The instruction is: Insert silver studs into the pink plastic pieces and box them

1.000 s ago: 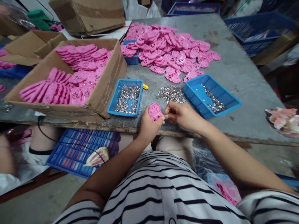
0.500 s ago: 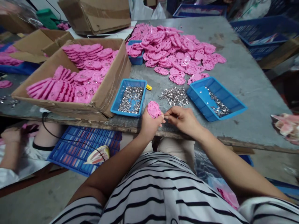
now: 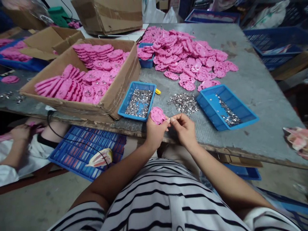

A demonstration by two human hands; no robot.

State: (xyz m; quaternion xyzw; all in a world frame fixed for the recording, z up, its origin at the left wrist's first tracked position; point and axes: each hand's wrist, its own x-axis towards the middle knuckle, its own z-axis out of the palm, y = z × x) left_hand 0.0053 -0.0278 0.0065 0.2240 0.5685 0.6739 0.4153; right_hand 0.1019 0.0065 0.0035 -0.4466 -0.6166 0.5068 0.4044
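Observation:
My left hand (image 3: 155, 131) is closed round a pink plastic piece (image 3: 157, 115), flat with a scalloped edge, held just over the table's front edge. Close beside it on the right, my right hand (image 3: 184, 128) pinches with thumb and forefinger near the left fingertips; whatever lies in that pinch is too small to name. Beyond the hands is a loose heap of small shiny metal parts (image 3: 184, 102). More such parts lie in a blue tray (image 3: 120, 110) on the left and in a tilted blue tray (image 3: 209, 114) on the right.
A cardboard box (image 3: 69, 110) at the left holds stacked pink pieces. A large pile of pink pieces (image 3: 183, 51) covers the table's back middle. A yellow object (image 3: 158, 91) lies by the left tray. Another person's hand (image 3: 21, 132) shows at far left, near a blue crate (image 3: 79, 166).
My right hand has shifted slightly, its forearm and elbow drawing in toward my body. The left hand keeps hold of the pink piece. The whole view has shifted a little.

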